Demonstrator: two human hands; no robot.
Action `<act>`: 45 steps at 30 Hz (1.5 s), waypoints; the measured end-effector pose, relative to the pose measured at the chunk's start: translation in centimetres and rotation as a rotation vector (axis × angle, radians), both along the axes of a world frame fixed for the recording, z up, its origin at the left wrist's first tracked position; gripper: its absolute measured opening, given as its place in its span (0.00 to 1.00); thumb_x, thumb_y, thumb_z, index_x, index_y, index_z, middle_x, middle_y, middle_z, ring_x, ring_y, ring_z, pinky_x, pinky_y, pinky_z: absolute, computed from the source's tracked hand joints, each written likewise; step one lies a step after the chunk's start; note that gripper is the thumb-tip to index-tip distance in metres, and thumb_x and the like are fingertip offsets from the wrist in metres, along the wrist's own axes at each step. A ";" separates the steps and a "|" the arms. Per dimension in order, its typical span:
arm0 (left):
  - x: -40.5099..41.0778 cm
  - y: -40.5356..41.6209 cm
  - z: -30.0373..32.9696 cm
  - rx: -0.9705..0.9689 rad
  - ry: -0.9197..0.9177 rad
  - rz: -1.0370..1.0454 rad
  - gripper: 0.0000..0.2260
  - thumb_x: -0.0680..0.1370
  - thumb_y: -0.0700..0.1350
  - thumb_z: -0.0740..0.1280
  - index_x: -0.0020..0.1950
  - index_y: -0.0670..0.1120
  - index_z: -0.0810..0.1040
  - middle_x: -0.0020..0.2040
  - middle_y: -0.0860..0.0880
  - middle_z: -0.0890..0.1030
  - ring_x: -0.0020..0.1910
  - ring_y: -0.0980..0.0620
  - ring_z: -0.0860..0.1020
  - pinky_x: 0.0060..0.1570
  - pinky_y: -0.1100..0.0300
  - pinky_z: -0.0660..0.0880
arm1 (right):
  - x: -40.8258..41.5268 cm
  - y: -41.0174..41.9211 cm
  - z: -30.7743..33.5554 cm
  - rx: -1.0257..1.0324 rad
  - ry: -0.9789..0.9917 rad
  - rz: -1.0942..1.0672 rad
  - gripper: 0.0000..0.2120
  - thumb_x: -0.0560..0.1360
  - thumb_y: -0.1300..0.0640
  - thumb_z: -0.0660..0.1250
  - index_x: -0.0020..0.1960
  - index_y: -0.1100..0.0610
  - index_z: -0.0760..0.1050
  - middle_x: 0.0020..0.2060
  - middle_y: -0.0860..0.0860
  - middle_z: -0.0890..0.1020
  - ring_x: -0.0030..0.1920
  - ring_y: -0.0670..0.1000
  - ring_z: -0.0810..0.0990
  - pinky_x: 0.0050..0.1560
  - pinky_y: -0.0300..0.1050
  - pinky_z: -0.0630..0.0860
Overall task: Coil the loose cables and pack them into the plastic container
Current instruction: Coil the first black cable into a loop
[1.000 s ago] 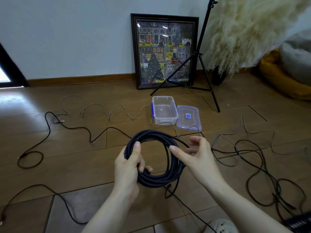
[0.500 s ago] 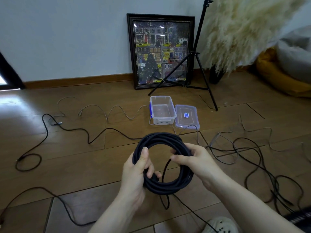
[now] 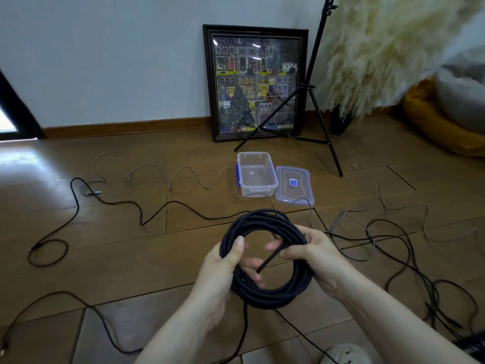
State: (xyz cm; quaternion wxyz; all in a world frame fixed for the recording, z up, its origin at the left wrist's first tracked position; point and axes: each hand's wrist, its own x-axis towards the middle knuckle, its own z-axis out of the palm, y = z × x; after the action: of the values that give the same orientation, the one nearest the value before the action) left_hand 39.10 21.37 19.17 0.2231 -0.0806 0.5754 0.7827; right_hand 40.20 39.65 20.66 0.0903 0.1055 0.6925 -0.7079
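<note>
**Black cable coil held in both hands above wooden floor**

A round coil of black cable [image 3: 267,258] is held in the near middle of the scene, above the floor and clear of it. The ring is seen nearly face-on, its top edge leaning toward the far wall; many matte strands are bundled together, smooth and rubbery in look. The left side of the ring is gripped by the left hand [image 3: 223,274], thumb laid over the front of the strands, fingers curled behind. The right side is clasped by the right hand [image 3: 315,256], and a short straight end of the cable is pinched at its fingertips; that end runs diagonally across the ring's opening, from lower left to upper right. A loose tail hangs from the coil's bottom toward the near edge.

The clear plastic container [image 3: 256,172] is set on the floor beyond the coil, open, rectangular, long axis running near to far, a blue clip on its left wall. Its lid [image 3: 294,185], translucent with a blue label, lies flat just beside it on the right.

Loose cables are spread over the brown plank floor [image 3: 131,253]: a thin black cable [image 3: 110,203] at left, a wavy grey cable [image 3: 168,177] farther off, and a tangle of black cables [image 3: 409,258] at right.

A framed picture [image 3: 256,85] is leaned against the far wall, with a black tripod [image 3: 312,101] in front.
</note>
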 end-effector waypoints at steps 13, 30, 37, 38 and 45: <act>-0.3 -0.6 -0.5 0.052 -0.013 -0.067 0.21 0.76 0.54 0.68 0.61 0.39 0.71 0.42 0.37 0.84 0.25 0.50 0.74 0.35 0.49 0.81 | 1.2 -0.5 0.1 0.891 0.286 0.161 0.43 0.66 0.49 0.79 0.74 0.45 0.58 0.66 0.38 0.69 0.65 0.39 0.71 0.61 0.42 0.72; -0.5 -0.8 -0.6 0.014 0.075 -0.102 0.17 0.77 0.50 0.68 0.56 0.37 0.74 0.33 0.47 0.74 0.23 0.51 0.69 0.31 0.51 0.79 | 1.1 0.0 -1.0 0.740 0.256 -0.045 0.17 0.74 0.38 0.67 0.58 0.45 0.80 0.45 0.39 0.83 0.48 0.40 0.81 0.51 0.43 0.77; -0.5 -0.8 -0.6 -0.028 0.060 -0.195 0.17 0.75 0.50 0.70 0.60 0.43 0.77 0.39 0.42 0.83 0.24 0.52 0.71 0.32 0.51 0.80 | 0.7 0.2 -0.8 0.368 0.066 -0.108 0.12 0.76 0.49 0.68 0.40 0.56 0.82 0.35 0.54 0.85 0.35 0.56 0.84 0.37 0.49 0.78; -0.4 -0.8 -0.6 -0.018 0.062 -0.200 0.18 0.74 0.50 0.71 0.60 0.42 0.77 0.38 0.42 0.82 0.24 0.52 0.71 0.32 0.51 0.80 | 0.6 0.3 -0.8 0.360 0.043 -0.109 0.12 0.76 0.51 0.67 0.40 0.57 0.82 0.35 0.55 0.85 0.35 0.56 0.84 0.38 0.50 0.78; -0.1 -0.3 -1.2 -0.038 0.053 -0.100 0.10 0.76 0.47 0.72 0.48 0.41 0.76 0.31 0.46 0.75 0.21 0.52 0.69 0.30 0.54 0.79 | 0.6 0.4 -1.0 0.669 0.255 0.096 0.20 0.76 0.53 0.70 0.66 0.41 0.72 0.60 0.38 0.78 0.61 0.40 0.76 0.63 0.46 0.74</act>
State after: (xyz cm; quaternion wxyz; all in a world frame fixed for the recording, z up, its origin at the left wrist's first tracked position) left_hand 38.99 21.05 17.94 0.2452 -0.0354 0.5992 0.7613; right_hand 40.76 40.05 19.66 -0.0031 0.0075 0.8958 -0.4443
